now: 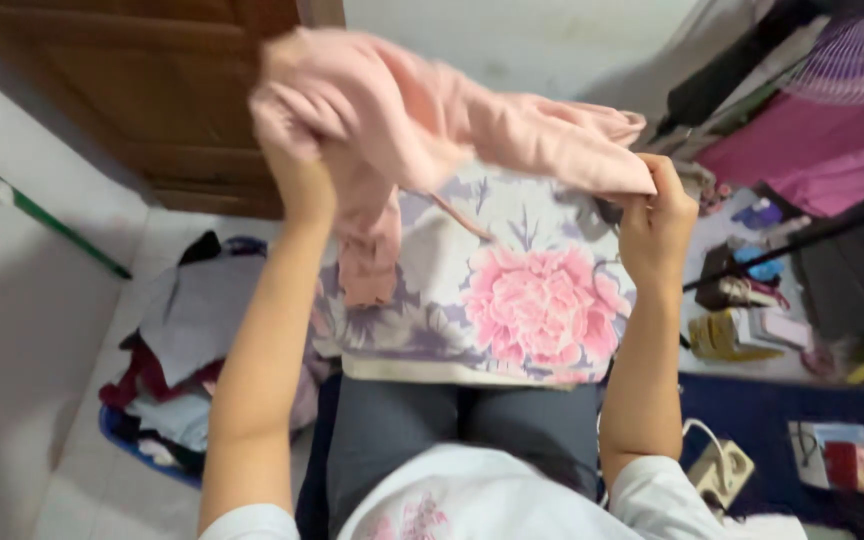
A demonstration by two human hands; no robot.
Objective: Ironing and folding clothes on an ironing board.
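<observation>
A pale pink garment (432,115) is held up in the air in front of me, stretched between both hands. My left hand (297,170) grips its bunched left part, with cloth draped over the fingers and one end hanging down. My right hand (657,220) pinches the right edge of the same garment. Below it a cushion with a large pink flower print (512,300) lies across my lap, over my dark grey trousers (452,430).
A blue basket with a heap of mixed clothes (177,380) sits on the tiled floor at left. A wooden door (162,90) stands behind. Small boxes and clutter (752,330) lie at right, with a white power strip (722,470) and a purple fan (852,55).
</observation>
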